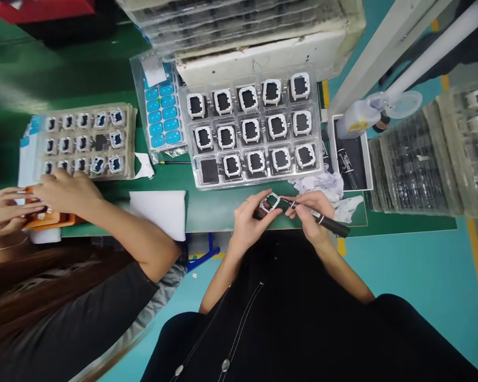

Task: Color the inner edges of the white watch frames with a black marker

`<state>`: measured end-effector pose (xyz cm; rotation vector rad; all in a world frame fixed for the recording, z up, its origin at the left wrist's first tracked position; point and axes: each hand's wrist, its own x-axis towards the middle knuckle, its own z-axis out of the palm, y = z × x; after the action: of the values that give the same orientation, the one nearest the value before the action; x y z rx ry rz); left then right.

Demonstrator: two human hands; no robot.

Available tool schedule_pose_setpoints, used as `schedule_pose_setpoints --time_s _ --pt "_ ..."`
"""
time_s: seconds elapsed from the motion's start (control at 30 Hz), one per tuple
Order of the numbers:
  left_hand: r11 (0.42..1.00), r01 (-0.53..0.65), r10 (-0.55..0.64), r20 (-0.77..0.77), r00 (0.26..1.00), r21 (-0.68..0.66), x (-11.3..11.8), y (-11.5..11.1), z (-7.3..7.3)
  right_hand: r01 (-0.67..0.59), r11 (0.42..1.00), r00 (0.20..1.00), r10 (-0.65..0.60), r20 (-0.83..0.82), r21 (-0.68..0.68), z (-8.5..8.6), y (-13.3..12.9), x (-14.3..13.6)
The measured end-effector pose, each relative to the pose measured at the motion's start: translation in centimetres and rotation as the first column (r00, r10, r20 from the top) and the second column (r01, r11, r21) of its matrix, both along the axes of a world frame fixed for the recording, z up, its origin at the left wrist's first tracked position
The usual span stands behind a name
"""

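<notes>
My left hand (250,218) pinches a small white watch-case frame (270,202) near the table's front edge. In my right hand (315,212) is a black marker pen (327,223), its tip against or very near the right side of the frame. Just beyond my hands lies a clear plastic tray (219,184) with rows of similar white frames. Its front-left pocket (210,171) holds no frame. Crumpled white paper (322,183) lies beside my right hand.
Left of me, a co-worker's hands (66,193) handle an orange fixture (50,218) before another tray (130,143). Blue parts in a bag (163,114) lie between the trays. Stacked trays (255,32) rise behind. Right are a small box (368,175), a bottle (354,119) and more trays (406,159).
</notes>
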<state>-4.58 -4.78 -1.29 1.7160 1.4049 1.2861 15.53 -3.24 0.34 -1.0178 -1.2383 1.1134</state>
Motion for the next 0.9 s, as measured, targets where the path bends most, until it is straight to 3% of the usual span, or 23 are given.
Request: schedule_pose_setpoints --time_s 0.23,0.37,0.57,0.63,0.77,0.9 --pt "0.998 0.068 -0.067 -0.063 0.996 0.004 -0.9 -0.3 0.2 -0.033 0.999 0.999 0.034 0.005 -0.018 0.9 0.2 0.1" --pt "1.0 -0.013 0.013 -0.057 0.998 0.0 -0.2 -0.1 0.5 -0.023 1.0 0.999 0.022 -0.023 -0.011 0.4 0.0 0.2" --pt "0.985 -0.167 0.17 -0.368 0.914 0.039 1.7 -0.3 0.5 0.111 0.993 0.994 -0.112 -0.012 -0.04 -0.3 0.2 0.1" --pt "0.979 -0.202 0.202 -0.371 0.907 0.039 1.7 -0.5 0.2 0.162 0.986 0.986 -0.164 -0.033 -0.046 -0.5 0.3 0.1" --pt "0.99 -0.118 0.135 -0.255 0.958 0.082 0.8 -0.7 -0.3 0.174 0.984 0.981 -0.176 -0.086 -0.027 -1.0 0.2 -0.1" --pt "0.996 -0.063 0.08 -0.273 0.959 0.069 -0.2 -1.2 0.4 0.183 0.983 0.981 -0.185 -0.056 -0.028 -1.2 0.0 -0.1"
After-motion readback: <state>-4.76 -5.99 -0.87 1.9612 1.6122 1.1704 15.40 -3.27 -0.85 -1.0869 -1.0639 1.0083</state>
